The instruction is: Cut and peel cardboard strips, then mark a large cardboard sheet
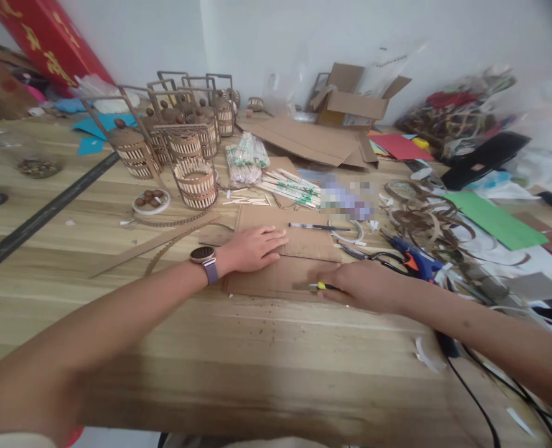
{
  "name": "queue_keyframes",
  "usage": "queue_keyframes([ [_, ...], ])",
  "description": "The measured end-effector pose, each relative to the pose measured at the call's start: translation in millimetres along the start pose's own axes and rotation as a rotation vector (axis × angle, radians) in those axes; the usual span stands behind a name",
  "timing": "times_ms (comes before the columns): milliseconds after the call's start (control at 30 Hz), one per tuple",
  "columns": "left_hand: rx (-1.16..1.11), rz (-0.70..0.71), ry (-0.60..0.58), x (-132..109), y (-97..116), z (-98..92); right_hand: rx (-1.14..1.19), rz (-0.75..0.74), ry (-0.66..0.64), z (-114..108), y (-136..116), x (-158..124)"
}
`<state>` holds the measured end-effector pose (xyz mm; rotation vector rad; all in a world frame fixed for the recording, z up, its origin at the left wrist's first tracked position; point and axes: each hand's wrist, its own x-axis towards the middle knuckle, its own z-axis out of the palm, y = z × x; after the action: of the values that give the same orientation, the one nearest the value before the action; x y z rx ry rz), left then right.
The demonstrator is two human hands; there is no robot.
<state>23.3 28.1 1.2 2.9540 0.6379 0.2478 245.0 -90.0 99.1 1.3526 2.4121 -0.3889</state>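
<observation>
My left hand (259,247) lies flat on a sheet of brown cardboard (252,277), fingers stretched out to the right. At the cardboard's right part, my right hand (353,283) is closed around a utility knife (323,286); its yellow tip end and short blade point left, low over the sheet. Most of the knife's handle is hidden in the fist. A pen (317,227) rests across the far part of the cardboard. Just beyond my right hand lie scissors (388,261) with black handles and a blue glue gun (418,256).
Several small stick-sided baskets (195,183) with tall handles stand at the back left, near a white dish (150,202) of brown balls. Bundled wooden sticks (289,186) lie behind the cardboard. Curled brown strips (416,208) and a green sheet (495,219) crowd the right. Black cables (481,398) run along the front right.
</observation>
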Motion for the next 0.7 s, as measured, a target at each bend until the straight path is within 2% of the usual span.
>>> queue_keyframes([
  [133,0.018,0.044,0.056,-3,-6,3.0,0.047,0.032,0.044,-7,-21,17],
  [200,0.023,0.051,0.069,-4,-6,5.0,0.001,0.043,0.027,-8,-38,33],
  [333,0.034,0.066,0.07,-3,-5,6.1,-0.121,-0.017,0.088,-4,-60,63],
  [467,0.052,0.064,0.052,-1,-6,4.9,-0.188,-0.091,0.095,1,-65,77],
  [700,0.067,0.063,0.046,0,-5,4.7,-0.232,-0.112,0.101,-1,-70,79],
])
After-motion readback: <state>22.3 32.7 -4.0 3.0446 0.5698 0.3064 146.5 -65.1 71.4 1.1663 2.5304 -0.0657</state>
